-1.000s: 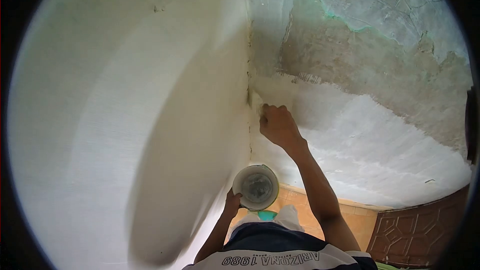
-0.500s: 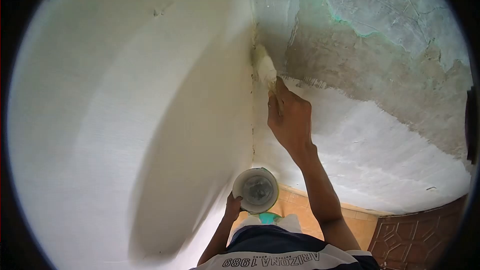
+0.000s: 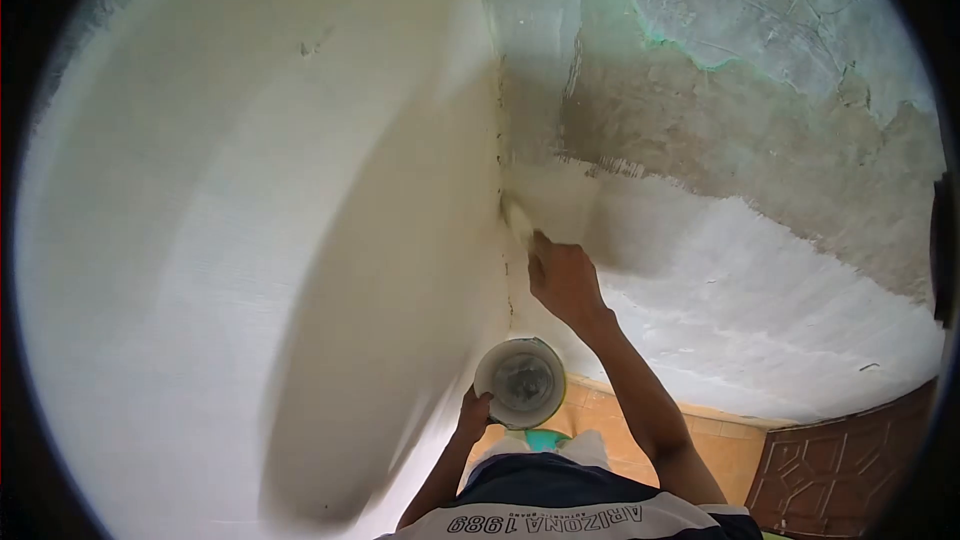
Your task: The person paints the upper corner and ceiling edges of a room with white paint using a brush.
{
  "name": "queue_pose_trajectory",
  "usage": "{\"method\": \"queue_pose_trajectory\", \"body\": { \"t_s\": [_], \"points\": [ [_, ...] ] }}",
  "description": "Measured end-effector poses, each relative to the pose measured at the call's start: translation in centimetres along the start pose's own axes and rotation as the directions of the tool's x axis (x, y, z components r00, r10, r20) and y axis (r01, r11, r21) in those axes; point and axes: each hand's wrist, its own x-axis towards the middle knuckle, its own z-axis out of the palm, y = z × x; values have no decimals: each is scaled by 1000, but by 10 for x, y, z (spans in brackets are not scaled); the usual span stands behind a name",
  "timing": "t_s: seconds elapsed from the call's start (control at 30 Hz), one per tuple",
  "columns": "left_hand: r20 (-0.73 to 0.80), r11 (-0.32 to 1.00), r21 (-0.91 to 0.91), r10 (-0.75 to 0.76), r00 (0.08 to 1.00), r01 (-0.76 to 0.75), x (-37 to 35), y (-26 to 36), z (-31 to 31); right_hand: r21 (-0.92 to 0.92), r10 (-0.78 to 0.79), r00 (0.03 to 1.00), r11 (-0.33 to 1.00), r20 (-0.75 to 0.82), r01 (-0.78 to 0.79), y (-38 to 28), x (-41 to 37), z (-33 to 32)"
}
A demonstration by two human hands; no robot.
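Observation:
My right hand (image 3: 566, 280) is closed round the handle of a paintbrush (image 3: 518, 223). Its pale, paint-coated bristles are at the corner where the two walls meet. Below, my left hand (image 3: 474, 412) grips the rim of a bucket (image 3: 485, 365), thumb on the inside edge. A greyish, wet-looking patch shows at the bucket's bottom. White paint covers the left wall (image 3: 200, 240) over most of its visible area. On the right wall (image 3: 760, 280) the lower part is white, with a ragged brushed edge under bare grey plaster (image 3: 720, 120).
Orange floor tiles (image 3: 600, 420) lie under the bucket and my feet. At the lower right stands a brown panelled door (image 3: 840, 470). A turquoise object (image 3: 545, 438) is partly hidden behind the bucket. Greenish old paint edges the upper right wall, and small dark gaps run down the corner.
My right hand has moved the paintbrush down along the corner, from the bare plaster to the white area. The bucket in my left hand has shifted slightly right in view.

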Motion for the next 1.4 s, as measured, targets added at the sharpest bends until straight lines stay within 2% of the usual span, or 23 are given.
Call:
{"method": "queue_pose_trajectory", "body": {
  "t_s": [0.03,0.1,0.13,0.2,0.27,0.33,0.37,0.43,0.47,0.53,0.57,0.63,0.67,0.73,0.87,0.93,0.97,1.03,1.17,1.23,1.37,1.4],
  "points": [
    [14,1000,13,25,1000,-25,0,6,0,1,-7,1000,1000,-20,7,-1,-4,-6],
    [14,998,28,61,998,-62,23,-24,-21,161,-21,995,986,-101,37,-5,-12,-23],
    [8,998,16,66,998,-66,26,-25,-22,160,-28,994,986,-109,46,-16,-7,-38],
    [-5,1000,-14,28,1000,-28,11,-7,-10,281,38,965,959,-258,38,-46,6,-81],
    [-22,999,-42,-21,1000,20,0,5,-4,275,-14,891,949,-453,155,-70,26,-113],
    [11,999,-18,-32,999,32,-5,9,-7,242,-83,871,944,-484,225,-89,48,-145],
    [9,999,-16,-31,999,31,-4,8,-7,245,-82,871,943,-485,225,-92,60,-150],
    [3,999,38,6,1000,-6,2,4,-9,121,-207,837,944,-506,306,-97,78,-157],
    [3,999,40,11,1000,-11,7,-1,-13,121,-208,835,943,-510,309,-96,80,-153],
    [28,996,31,79,996,-80,12,-9,-17,9,-256,896,961,-362,278,-87,86,-135],
    [28,996,32,82,996,-83,11,-11,-17,9,-257,895,960,-364,279,-82,85,-124],
    [3,997,-50,56,998,-56,4,-5,-12,13,-83,971,996,-225,88,-73,76,-102],
    [6,997,-52,60,998,-60,1,-1,-9,10,-87,970,996,-227,91,-70,71,-95],
    [-41,999,-29,22,999,-23,-4,2,-7,-59,-29,995,998,-94,24,-68,60,-86],
    [-44,1000,-4,-16,999,15,-4,3,-10,-107,12,998,994,-56,-18,-62,51,-92],
    [-64,999,38,-32,997,34,-12,12,-5,-147,-108,993,982,55,115,-56,58,-102],
    [-61,999,39,-31,998,34,-10,11,-6,-149,-107,993,982,54,114,-57,65,-105],
    [-32,1000,25,-1,999,1,-3,3,-11,-73,-108,991,992,-79,103,-65,81,-115],
    [-17,1000,10,10,1000,-10,4,-4,-16,-137,-85,995,988,-56,76,-87,95,-141],
    [-37,1000,14,10,999,-10,0,-1,-11,-119,-144,971,985,-191,123,-88,96,-144],
    [-15,1000,3,3,1000,-3,-9,8,-6,-81,-184,939,982,-292,168,-106,92,-160],
    [-12,1000,12,21,1000,-21,-7,7,-6,-30,-210,895,976,-394,216,-113,89,-163]
  ]
}}
